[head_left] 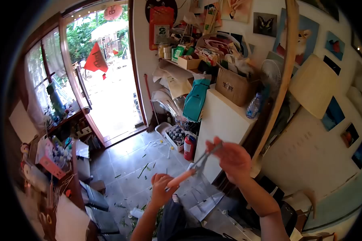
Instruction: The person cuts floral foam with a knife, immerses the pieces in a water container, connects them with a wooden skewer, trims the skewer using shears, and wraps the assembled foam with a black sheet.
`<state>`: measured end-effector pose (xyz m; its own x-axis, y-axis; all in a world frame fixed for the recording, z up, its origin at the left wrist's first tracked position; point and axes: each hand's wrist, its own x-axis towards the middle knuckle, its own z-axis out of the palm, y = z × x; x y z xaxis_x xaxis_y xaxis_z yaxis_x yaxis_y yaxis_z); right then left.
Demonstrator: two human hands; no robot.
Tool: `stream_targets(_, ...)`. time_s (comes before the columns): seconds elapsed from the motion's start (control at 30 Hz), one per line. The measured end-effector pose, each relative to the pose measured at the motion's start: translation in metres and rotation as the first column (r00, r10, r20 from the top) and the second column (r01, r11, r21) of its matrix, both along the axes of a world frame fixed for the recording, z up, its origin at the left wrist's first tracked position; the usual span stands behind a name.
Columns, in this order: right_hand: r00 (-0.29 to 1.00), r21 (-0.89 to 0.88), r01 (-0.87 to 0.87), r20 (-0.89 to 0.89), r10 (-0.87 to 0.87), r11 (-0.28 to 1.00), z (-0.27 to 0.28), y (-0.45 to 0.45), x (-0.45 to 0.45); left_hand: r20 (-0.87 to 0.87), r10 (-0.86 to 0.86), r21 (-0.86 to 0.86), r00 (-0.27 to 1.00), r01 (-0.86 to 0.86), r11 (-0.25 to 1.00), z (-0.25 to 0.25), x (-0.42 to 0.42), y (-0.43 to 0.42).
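My left hand (161, 192), low in the middle, has its fingers closed round the near end of a pinkish-orange stick-like piece (182, 177). That piece slants up to the right, and its exact kind is hard to make out. My right hand (234, 160) is raised in front of the white cabinet. Its thumb and fingers grip a slim grey metal tool (205, 156) that looks like scissors. The tool's far end meets or overlaps the tip of the pinkish piece; blur hides whether they touch.
Cut green leaves and stems (143, 170) litter the tiled floor. A red fire extinguisher (189, 148) stands beside a white cabinet (219, 128), near a crate of dark round items (176, 135). On the left is a cluttered wooden table (70, 193); an open doorway (108, 96) lies ahead.
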<state>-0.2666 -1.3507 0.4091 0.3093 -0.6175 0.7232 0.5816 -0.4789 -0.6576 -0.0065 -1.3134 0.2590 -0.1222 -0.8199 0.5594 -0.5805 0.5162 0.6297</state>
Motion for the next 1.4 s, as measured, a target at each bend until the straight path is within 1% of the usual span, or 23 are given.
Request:
stream_targets(0.03,0.892,-0.324,0.343,-0.181,-0.414,0.882,0.002,-0.034,0.009,-0.083,-0.075,-0.011,0.994,0.074,0.997,0.0,-0.001,-0.04)
stream_targets(0.1,0.54,-0.725,0.61,0.085,-0.837,0.32,0.011,-0.121,0.029,-0.205,-0.215,-0.027,0.955,0.214,0.976,-0.038,-0.004,-0.139)
stream_targets(0.17,0.309,-0.762,0.642,0.157,-0.938,0.084,0.022,-0.21,0.037,-0.326,-0.185,0.056,0.927,0.214,0.975,-0.013,-0.025,-0.206)
stream_targets(0.2,0.188,-0.77,0.638,0.187,-0.964,-0.025,0.026,-0.25,0.041,-0.332,-0.161,-0.009,0.929,0.167,0.986,0.0,-0.038,-0.242)
stream_targets(0.23,0.153,-0.754,0.649,0.261,-0.953,-0.102,0.035,-0.293,0.047,-0.358,-0.198,0.143,0.913,0.263,0.954,-0.013,-0.043,-0.285)
stream_targets(0.3,0.025,-0.755,0.654,0.078,-0.997,-0.043,0.03,-0.375,0.04,-0.492,-0.189,0.16,0.85,0.301,0.94,-0.012,-0.069,-0.353)
stream_targets(0.4,-0.172,-0.761,0.642,-0.021,-0.985,-0.096,0.019,-0.48,0.024,-0.601,-0.163,0.333,0.783,0.43,0.84,-0.03,-0.096,-0.446)
stream_targets(0.53,-0.353,-0.811,0.583,-0.313,-0.882,0.054,0.007,-0.59,0.009,-0.626,-0.22,0.353,0.749,0.523,0.776,-0.057,-0.126,-0.546)
stream_targets(0.57,-0.391,-0.82,0.563,-0.375,-0.841,0.104,0.005,-0.617,0.005,-0.623,-0.196,0.381,0.758,0.512,0.769,-0.092,-0.139,-0.584)
stream_targets(0.63,-0.46,-0.819,0.534,-0.489,-0.741,0.209,-0.009,-0.664,-0.001,-0.689,-0.218,0.414,0.691,0.622,0.664,-0.105,-0.14,-0.617)
stream_targets(0.73,-0.443,-0.695,0.561,-0.711,-0.546,0.45,-0.016,-0.702,-0.009,-0.486,-0.35,0.463,0.801,0.575,0.674,-0.118,-0.129,-0.639)
stream_targets(0.83,-0.44,-0.739,0.509,-0.664,-0.605,0.441,-0.02,-0.701,-0.011,-0.289,-0.399,0.511,0.87,0.493,0.704,-0.141,-0.121,-0.665)
stream_targets(0.93,-0.436,-0.742,0.502,-0.66,-0.611,0.444,-0.007,-0.687,-0.002,-0.08,-0.564,0.657,0.822,0.469,0.591,-0.128,-0.103,-0.702)
stream_targets(1.0,-0.52,-0.741,0.454,-0.671,-0.528,0.494,0.004,-0.684,0.005,-0.154,-0.734,0.441,0.661,0.711,0.548,-0.119,-0.067,-0.722)
stream_targets(1.03,-0.512,-0.764,0.423,-0.645,-0.567,0.487,0.006,-0.68,0.008,0.023,-0.82,0.472,0.572,0.717,0.514,-0.131,-0.049,-0.735)
stream_targets(1.07,-0.56,-0.789,0.383,-0.612,-0.559,0.481,0.004,-0.681,0.01,0.119,-0.811,0.628,0.574,0.589,0.509,-0.094,-0.019,-0.741)
stream_targets(1.1,-0.596,-0.773,0.381,-0.625,-0.505,0.507,0.008,-0.68,0.013,0.167,-0.873,0.748,0.458,0.518,0.415,-0.093,0.003,-0.76)
stream_targets(1.13,-0.63,-0.756,0.381,-0.634,-0.449,0.532,0.009,-0.679,0.016,0.027,-0.903,0.569,0.429,0.736,0.366,-0.126,0.034,-0.781)
stream_targets(1.17,-0.66,-0.733,0.39,-0.644,-0.385,0.558,0.009,-0.684,0.018,0.197,-0.863,0.661,0.465,0.587,0.467,-0.116,0.06,-0.8)
stream_targets(1.27,-0.667,-0.689,0.468,-0.686,-0.291,0.553,0.018,-0.709,0.024,0.12,-0.784,0.855,0.609,0.337,0.393,-0.108,0.138,-0.876)
stream_targets(1.3,-0.645,-0.612,0.511,-0.737,-0.202,0.603,0.024,-0.719,0.018,0.095,-0.776,0.775,0.624,0.443,0.451,-0.124,0.165,-0.904)
stream_targets(1.37,-0.625,-0.498,0.556,-0.778,-0.059,0.665,0.049,-0.731,0.032,0.224,-0.708,0.798,0.67,0.291,0.528,-0.1,0.189,-0.951)
stream_targets(1.4,-0.719,-0.589,0.47,-0.688,-0.103,0.658,0.043,-0.728,0.037,0.209,-0.717,0.77,0.664,0.341,0.54,-0.084,0.199,-0.971)
